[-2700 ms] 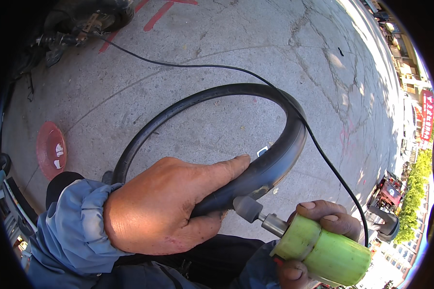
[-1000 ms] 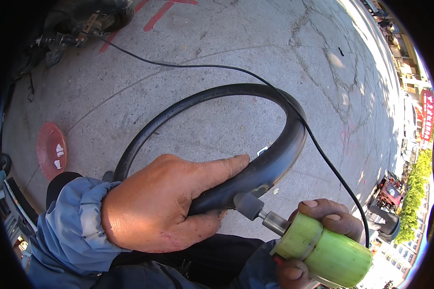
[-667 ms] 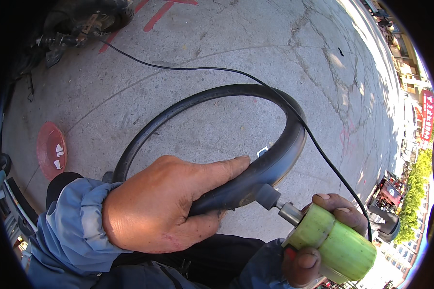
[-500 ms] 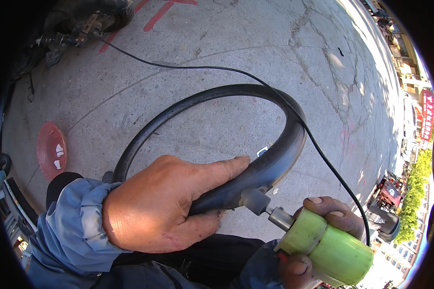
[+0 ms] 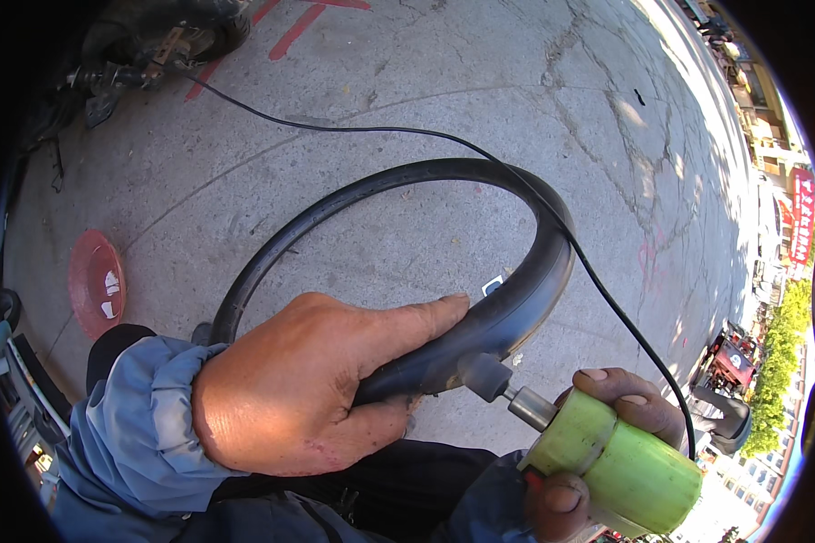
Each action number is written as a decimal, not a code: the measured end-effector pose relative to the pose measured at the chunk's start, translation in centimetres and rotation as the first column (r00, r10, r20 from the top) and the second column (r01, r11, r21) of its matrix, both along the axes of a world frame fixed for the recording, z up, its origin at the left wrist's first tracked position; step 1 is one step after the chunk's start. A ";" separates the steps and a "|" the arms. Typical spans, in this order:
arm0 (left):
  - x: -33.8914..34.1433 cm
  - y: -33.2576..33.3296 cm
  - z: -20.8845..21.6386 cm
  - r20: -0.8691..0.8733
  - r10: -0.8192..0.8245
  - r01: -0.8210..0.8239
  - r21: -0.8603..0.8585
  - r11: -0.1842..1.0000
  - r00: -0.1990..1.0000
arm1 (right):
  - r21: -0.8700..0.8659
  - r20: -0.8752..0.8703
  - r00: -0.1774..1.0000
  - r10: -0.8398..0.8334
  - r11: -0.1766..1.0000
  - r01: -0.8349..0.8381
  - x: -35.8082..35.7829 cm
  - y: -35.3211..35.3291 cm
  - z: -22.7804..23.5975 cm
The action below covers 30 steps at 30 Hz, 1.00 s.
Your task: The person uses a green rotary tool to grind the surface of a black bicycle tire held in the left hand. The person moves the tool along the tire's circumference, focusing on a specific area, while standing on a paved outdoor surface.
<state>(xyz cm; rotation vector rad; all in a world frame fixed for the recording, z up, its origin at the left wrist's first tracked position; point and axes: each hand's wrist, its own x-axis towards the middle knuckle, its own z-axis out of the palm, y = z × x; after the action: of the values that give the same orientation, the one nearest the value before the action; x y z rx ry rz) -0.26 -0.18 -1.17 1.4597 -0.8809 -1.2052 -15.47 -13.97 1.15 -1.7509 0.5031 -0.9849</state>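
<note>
A black rubber inner tube (image 5: 389, 175) forms a large loop in front of me. My left hand (image 5: 308, 389) is closed round its near side, thumb lying along the top. In my right hand (image 5: 620, 398) is a green electric grinder (image 5: 638, 471), gripped round its body with fingers above and thumb below. A metal chuck (image 5: 530, 407) sticks out of the grinder. Its grey cylindrical grinding head (image 5: 484, 376) is against the tube's surface, just right of my left hand, and looks slightly blurred.
A black cable (image 5: 371, 128) runs from the machinery (image 5: 167, 45) at the far left, across the tube, toward the grinder. On the cracked concrete ground stands a reddish plastic basin (image 5: 91, 294) with white scraps. Red paint marks, a red vehicle (image 5: 733, 357) and a red banner (image 5: 801, 217) lie farther off.
The grinder and its grinding head have shifted very slightly to the right along the tube. My left hand and the tube stay in almost the same place.
</note>
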 end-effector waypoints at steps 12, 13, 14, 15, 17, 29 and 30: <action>0.0 -0.2 0.0 -0.012 0.008 -0.008 0.004 1.000 1.000 | -0.003 0.005 1.000 -0.013 1.000 0.013 0.1 -0.1 0.0; 0.0 -0.2 0.0 -0.008 0.007 -0.007 0.007 1.000 1.000 | -0.007 -0.003 1.000 0.000 1.000 0.000 0.2 -0.1 0.0; 0.0 -0.2 0.0 -0.003 0.005 -0.005 0.009 1.000 1.000 | -0.015 0.011 1.000 -0.012 1.000 0.013 0.2 -0.1 -0.1; 0.0 -0.2 0.0 0.000 0.003 -0.003 0.012 1.000 1.000 | -0.022 0.024 0.999 -0.025 0.999 0.025 0.2 -0.2 -0.2; 0.1 -0.1 0.2 0.003 0.001 -0.001 0.025 1.000 1.000 | -0.006 0.025 0.999 -0.037 0.999 0.037 0.3 -0.3 -0.2; 0.0 -0.2 0.0 0.009 0.005 -0.005 0.000 1.000 1.000 | -0.025 -0.250 0.966 -0.071 0.997 0.067 -0.9 -0.5 1.6; 0.1 -0.2 0.2 0.006 0.002 -0.002 -0.003 1.000 1.000 | -0.067 -0.205 0.974 -0.094 0.994 0.082 -0.8 -1.1 1.0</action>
<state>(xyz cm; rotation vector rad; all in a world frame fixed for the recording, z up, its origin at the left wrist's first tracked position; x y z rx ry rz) -0.17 -0.41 -0.94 1.4621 -0.8846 -1.1989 -16.29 -15.03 2.18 -1.9088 0.6965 -0.8900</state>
